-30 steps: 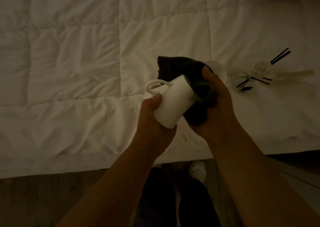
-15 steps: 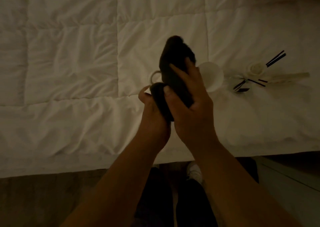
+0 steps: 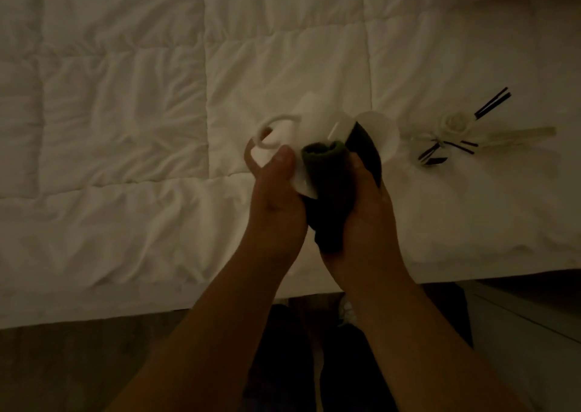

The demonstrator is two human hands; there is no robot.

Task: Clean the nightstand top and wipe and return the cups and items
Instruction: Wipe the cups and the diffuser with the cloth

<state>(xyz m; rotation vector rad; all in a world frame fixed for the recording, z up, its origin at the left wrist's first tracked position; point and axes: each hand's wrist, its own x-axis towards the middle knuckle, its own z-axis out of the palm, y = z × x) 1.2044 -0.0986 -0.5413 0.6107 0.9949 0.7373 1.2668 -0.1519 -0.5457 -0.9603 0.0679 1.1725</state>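
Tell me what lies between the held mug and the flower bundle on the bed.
A second white cup lies on the quilt between the mug and the flower bundle, shown in the head view.

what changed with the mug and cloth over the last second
The right hand moved the dark cloth from over the mug's side, where it hid it, down to its open rim. The left hand kept its grip on the mug. The second cup and the white bedspread stayed as they were.

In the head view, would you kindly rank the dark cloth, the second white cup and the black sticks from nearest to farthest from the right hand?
1. The dark cloth, gripped in the right hand.
2. The second white cup, on the bed just beyond the fingers.
3. The black sticks, far right on the bed.
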